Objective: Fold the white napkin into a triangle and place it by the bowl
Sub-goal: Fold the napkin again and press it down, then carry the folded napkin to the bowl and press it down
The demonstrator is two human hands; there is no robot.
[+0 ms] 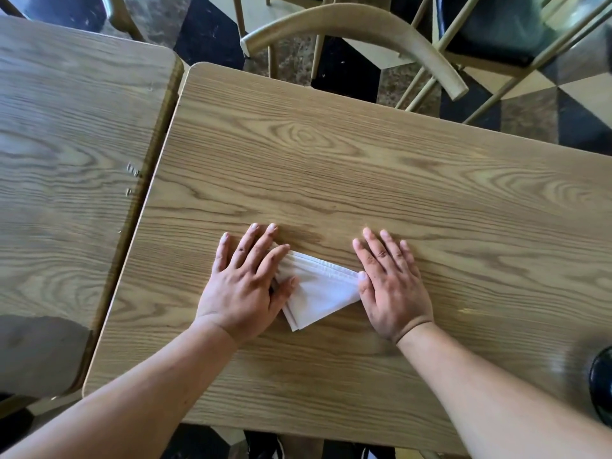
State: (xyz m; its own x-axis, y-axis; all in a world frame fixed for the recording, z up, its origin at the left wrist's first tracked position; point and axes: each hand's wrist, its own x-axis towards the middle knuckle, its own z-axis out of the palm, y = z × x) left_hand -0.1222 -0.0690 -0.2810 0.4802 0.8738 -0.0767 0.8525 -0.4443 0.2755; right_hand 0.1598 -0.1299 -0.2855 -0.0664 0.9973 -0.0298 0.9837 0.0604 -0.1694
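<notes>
The white napkin (318,293) lies folded into a triangle on the wooden table (364,167), its point toward me. My left hand (246,286) lies flat with fingers spread over the napkin's left corner. My right hand (390,286) rests flat at the napkin's right corner, thumb touching the folded edge. A dark round object, possibly the bowl (601,385), is cut off at the right edge of the view.
A second wooden table (73,144) stands close on the left with a narrow gap between. A curved wooden chair back (357,24) and metal chair legs stand beyond the far edge. The floor has black and beige tiles.
</notes>
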